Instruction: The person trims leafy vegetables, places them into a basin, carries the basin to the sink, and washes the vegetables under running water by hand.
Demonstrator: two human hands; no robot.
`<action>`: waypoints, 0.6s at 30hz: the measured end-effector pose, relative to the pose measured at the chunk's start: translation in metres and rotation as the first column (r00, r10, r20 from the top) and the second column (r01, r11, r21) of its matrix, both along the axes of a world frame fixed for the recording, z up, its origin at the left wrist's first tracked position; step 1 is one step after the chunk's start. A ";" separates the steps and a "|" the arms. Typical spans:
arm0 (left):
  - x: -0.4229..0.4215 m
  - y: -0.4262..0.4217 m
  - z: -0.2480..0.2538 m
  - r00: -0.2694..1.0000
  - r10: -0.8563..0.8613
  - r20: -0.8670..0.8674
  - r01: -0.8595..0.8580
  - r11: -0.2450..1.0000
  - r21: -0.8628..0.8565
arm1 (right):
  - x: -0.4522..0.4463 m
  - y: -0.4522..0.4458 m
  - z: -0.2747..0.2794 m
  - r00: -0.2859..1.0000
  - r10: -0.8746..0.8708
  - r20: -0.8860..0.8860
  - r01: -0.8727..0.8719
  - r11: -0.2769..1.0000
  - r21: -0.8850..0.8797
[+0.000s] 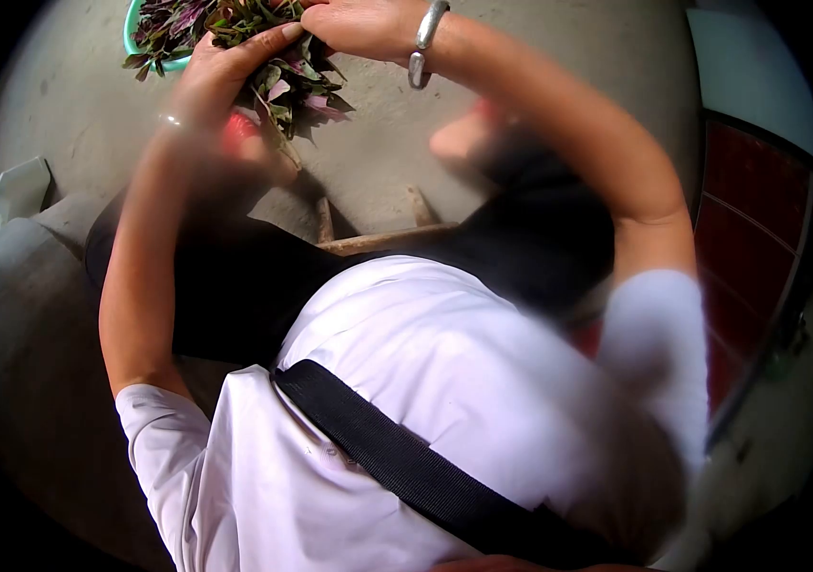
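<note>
At the top of the head view, my left hand (225,69) is closed round a bunch of leafy stems (284,88) with green and purple leaves. My right hand (360,27) touches the top of the same bunch, its fingers pinched together close to my left thumb. The lower leaves hang below both hands. Just left of the bunch, a green basin (130,30) holds more purple and green leaves (170,29). The top of the bunch reaches the upper edge of the picture.
Concrete floor (378,143) lies below my hands. A wooden piece (387,238) shows between my legs. A pale plastic object (20,194) is at the far left. Dark red tiles (750,229) border the right side.
</note>
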State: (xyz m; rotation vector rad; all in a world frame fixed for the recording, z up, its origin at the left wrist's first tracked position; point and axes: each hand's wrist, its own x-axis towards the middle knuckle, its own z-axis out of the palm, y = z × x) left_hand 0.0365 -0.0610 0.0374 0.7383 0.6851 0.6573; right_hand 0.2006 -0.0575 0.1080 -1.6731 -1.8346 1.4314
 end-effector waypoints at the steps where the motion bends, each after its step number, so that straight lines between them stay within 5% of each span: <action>1: 0.001 -0.001 -0.003 1.000 0.011 -0.005 -0.011 1.000 0.026 | -0.002 -0.001 0.001 0.997 0.009 -0.075 -0.009 1.000 0.002; 5: 0.006 -0.005 0.008 1.000 -0.004 0.003 0.004 0.997 -0.081 | -0.003 -0.005 0.019 0.990 0.047 -0.136 -0.032 0.993 0.109; 9: 0.007 -0.009 0.019 1.000 -0.009 0.028 0.014 0.984 -0.175 | 0.001 -0.003 0.025 0.962 0.011 0.274 -0.073 0.973 0.220; 11: 0.005 -0.006 0.016 0.999 0.033 0.031 -0.025 0.975 -0.222 | 0.004 0.000 0.014 0.979 -0.001 0.205 -0.056 0.961 0.272; 13: -0.010 -0.006 -0.037 0.984 -0.032 -0.177 0.098 0.922 0.375 | 0.000 0.002 0.011 0.985 -0.003 0.171 -0.037 0.971 0.235; 17: -0.031 0.000 -0.060 0.974 -0.027 -0.225 0.113 0.919 0.378 | -0.011 0.013 0.009 0.994 -0.003 0.113 -0.017 0.984 0.177; 18: -0.036 -0.001 -0.070 0.975 -0.021 -0.222 0.092 0.944 0.316 | -0.002 0.018 0.016 0.994 0.051 -0.095 -0.047 0.998 0.040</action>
